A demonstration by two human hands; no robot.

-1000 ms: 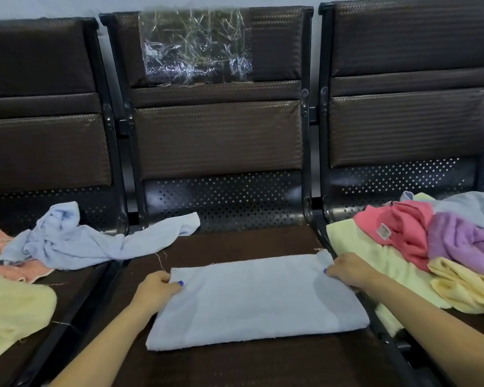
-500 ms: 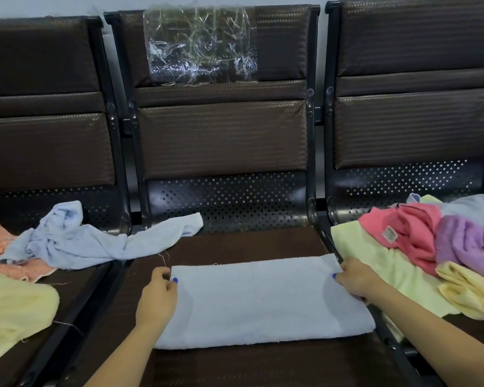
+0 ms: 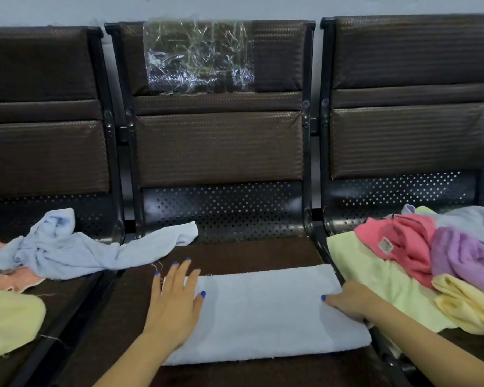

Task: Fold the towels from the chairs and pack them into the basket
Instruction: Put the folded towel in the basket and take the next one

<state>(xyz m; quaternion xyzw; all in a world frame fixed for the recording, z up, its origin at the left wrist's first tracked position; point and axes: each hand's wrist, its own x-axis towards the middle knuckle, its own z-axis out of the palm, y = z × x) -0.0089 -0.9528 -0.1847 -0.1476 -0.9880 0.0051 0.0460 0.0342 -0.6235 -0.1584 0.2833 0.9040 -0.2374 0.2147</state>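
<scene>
A folded pale blue towel (image 3: pixel 266 311) lies flat on the middle seat of the bench (image 3: pixel 235 252), in the lower centre of the frame. The left hand (image 3: pixel 176 300) rests palm down on its left end, fingers (image 3: pixel 183 272) straight and spread apart, the tips reaching past the towel's far edge onto the dark seat. The right hand (image 3: pixel 352 301) sits at the towel's right edge, fingers curled on the cloth and thumb lying on top; I cannot tell whether it pinches the edge or only presses it.

At the left of the frame a crumpled light blue towel (image 3: pixel 76 247) stretches from the left seat onto the middle one, lying over an orange towel (image 3: pixel 14 277). A yellow towel (image 3: pixel 9 322) sits below them at the lower left.

On the right seat lies a heap: a pale green towel (image 3: pixel 375 277) underneath, just beside the folded one, a pink towel (image 3: pixel 403 241) with a small label, a purple towel (image 3: pixel 464 261) and a yellow one (image 3: pixel 470 308).

A patch of crinkled clear plastic (image 3: pixel 199 57) sticks to the middle backrest at the upper centre.
</scene>
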